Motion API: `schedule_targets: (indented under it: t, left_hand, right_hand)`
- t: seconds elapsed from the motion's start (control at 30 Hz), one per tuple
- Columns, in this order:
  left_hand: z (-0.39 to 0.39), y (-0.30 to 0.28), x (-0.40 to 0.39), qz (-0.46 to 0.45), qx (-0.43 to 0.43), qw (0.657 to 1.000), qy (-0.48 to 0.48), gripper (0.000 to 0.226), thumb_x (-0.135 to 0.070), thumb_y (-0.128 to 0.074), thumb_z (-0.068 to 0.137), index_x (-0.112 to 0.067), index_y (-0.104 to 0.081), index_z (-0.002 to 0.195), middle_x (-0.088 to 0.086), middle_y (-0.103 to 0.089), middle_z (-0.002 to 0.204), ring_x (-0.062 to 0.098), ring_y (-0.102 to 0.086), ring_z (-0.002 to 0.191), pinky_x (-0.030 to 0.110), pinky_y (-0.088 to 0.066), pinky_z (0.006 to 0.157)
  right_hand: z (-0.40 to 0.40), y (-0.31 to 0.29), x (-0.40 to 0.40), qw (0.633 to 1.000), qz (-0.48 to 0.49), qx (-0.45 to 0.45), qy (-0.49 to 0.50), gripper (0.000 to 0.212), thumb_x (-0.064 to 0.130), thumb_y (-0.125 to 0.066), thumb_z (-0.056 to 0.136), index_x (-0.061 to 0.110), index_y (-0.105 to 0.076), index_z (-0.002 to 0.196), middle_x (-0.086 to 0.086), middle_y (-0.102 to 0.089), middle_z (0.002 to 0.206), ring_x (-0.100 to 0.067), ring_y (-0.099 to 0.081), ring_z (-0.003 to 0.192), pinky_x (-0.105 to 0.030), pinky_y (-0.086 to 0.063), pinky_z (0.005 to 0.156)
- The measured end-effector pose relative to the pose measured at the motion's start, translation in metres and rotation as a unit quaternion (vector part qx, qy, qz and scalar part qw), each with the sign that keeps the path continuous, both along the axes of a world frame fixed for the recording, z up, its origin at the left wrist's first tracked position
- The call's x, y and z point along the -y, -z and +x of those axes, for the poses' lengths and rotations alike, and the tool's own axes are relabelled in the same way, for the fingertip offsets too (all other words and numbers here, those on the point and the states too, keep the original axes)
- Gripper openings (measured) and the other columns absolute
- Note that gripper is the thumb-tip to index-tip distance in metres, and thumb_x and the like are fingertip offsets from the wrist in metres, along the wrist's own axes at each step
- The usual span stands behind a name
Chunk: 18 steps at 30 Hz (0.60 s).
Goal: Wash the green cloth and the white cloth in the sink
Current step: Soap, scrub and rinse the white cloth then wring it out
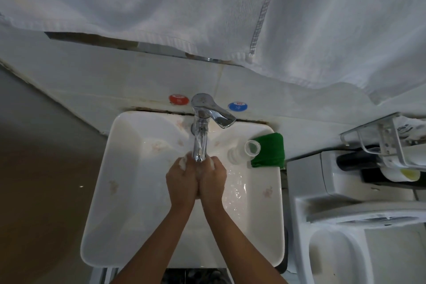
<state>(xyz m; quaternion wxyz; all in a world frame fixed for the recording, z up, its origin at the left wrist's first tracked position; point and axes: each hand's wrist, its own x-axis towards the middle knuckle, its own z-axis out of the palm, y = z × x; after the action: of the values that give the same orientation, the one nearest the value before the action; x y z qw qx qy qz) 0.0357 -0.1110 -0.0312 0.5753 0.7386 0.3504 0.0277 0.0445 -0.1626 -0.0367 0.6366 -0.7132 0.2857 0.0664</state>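
Both my hands are pressed together in the white sink point(119, 191), directly under the chrome tap's spout point(200, 143). My left hand point(182, 182) and my right hand point(213, 180) are curled round a small white cloth point(183, 163). Only bits of that cloth show at my fingertips; the rest is hidden between my palms. The green cloth point(269, 153) lies folded on the sink's right rim, apart from both hands. Water ripples on the basin floor to the right of my hands.
A small clear bottle point(243, 150) lies on its side beside the green cloth. A large white towel point(207, 7) hangs above the tap. Red point(178, 99) and blue point(238, 106) stickers mark the wall. A wire rack point(387, 143) and a toilet point(345, 237) stand at the right.
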Motion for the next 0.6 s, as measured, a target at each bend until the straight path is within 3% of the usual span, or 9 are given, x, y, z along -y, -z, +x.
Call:
schedule_targets:
  t: [0.07, 0.17, 0.27, 0.33, 0.4, 0.5, 0.6]
  left_hand:
    - [0.001, 0.001, -0.003, -0.023, 0.004, 1.000, -0.008, 0.032, -0.033, -0.051, 0.096, -0.008, -0.062, 0.080, 0.007, -0.065, 0.072, 0.021, -0.063, 0.068, 0.031, -0.050, 0.066]
    - [0.000, -0.002, -0.015, -0.067, 0.005, 0.997, -0.023, 0.029, -0.034, -0.053, 0.095, -0.008, -0.060, 0.083, 0.006, -0.063, 0.076, 0.021, -0.061, 0.071, 0.033, -0.052, 0.066]
    - [-0.003, -0.010, -0.026, -0.147, 0.033, 0.988, -0.014, 0.014, -0.020, -0.059, 0.093, -0.008, -0.063, 0.098, 0.002, -0.066, 0.086, 0.014, -0.063, 0.077, 0.022, -0.052, 0.064]
    - [-0.006, -0.008, -0.036, -0.184, 0.042, 0.982, 0.018, 0.015, -0.014, -0.063, 0.090, -0.009, -0.065, 0.104, 0.004, -0.069, 0.093, 0.010, -0.066, 0.081, 0.019, -0.052, 0.066]
    - [-0.010, -0.003, -0.044, -0.198, 0.045, 0.978, 0.043, 0.019, -0.017, -0.067, 0.086, -0.010, -0.066, 0.105, 0.007, -0.071, 0.096, 0.015, -0.067, 0.086, 0.027, -0.053, 0.073]
    - [-0.016, 0.001, -0.056, -0.162, 0.032, 0.984, 0.066, 0.015, -0.028, -0.064, 0.081, -0.018, -0.069, 0.091, -0.005, -0.070, 0.082, 0.010, -0.064, 0.077, 0.031, -0.050, 0.069]
    - [-0.019, 0.002, -0.060, -0.132, 0.007, 0.986, 0.099, 0.003, -0.018, -0.063, 0.083, -0.016, -0.065, 0.083, -0.003, -0.065, 0.074, 0.011, -0.058, 0.071, 0.028, -0.043, 0.065]
  right_hand:
    - [-0.002, -0.001, 0.003, 0.999, 0.019, -0.002, -0.044, 0.011, 0.034, -0.061, 0.091, 0.025, -0.057, 0.088, 0.008, -0.062, 0.078, -0.006, -0.060, 0.071, -0.023, -0.051, 0.066]
    - [-0.009, 0.007, 0.012, 0.992, 0.061, 0.014, -0.113, 0.038, 0.058, -0.063, 0.077, 0.033, -0.057, 0.105, 0.010, -0.064, 0.101, -0.006, -0.065, 0.093, -0.026, -0.055, 0.082]
    - [-0.016, 0.012, 0.023, 0.985, 0.096, 0.018, -0.145, 0.046, 0.052, -0.068, 0.077, 0.034, -0.056, 0.118, 0.010, -0.064, 0.113, -0.007, -0.064, 0.103, -0.033, -0.056, 0.087]
    - [-0.018, 0.013, 0.028, 0.985, 0.089, 0.035, -0.142, 0.039, 0.039, -0.069, 0.082, 0.024, -0.058, 0.117, 0.004, -0.066, 0.110, -0.005, -0.066, 0.097, -0.032, -0.057, 0.084]
    - [-0.016, 0.010, 0.030, 0.990, 0.076, 0.057, -0.109, 0.034, 0.031, -0.067, 0.080, 0.014, -0.060, 0.109, -0.002, -0.066, 0.102, 0.001, -0.063, 0.084, -0.021, -0.053, 0.075]
    - [-0.010, 0.002, 0.031, 0.995, 0.042, 0.050, -0.071, 0.015, 0.023, -0.070, 0.083, 0.014, -0.058, 0.087, 0.003, -0.058, 0.081, 0.001, -0.050, 0.065, -0.017, -0.043, 0.063]
    - [-0.006, 0.003, 0.033, 0.996, 0.026, 0.059, -0.062, 0.018, 0.012, -0.060, 0.094, 0.002, -0.057, 0.080, 0.004, -0.050, 0.071, -0.001, -0.042, 0.061, -0.020, -0.037, 0.060]
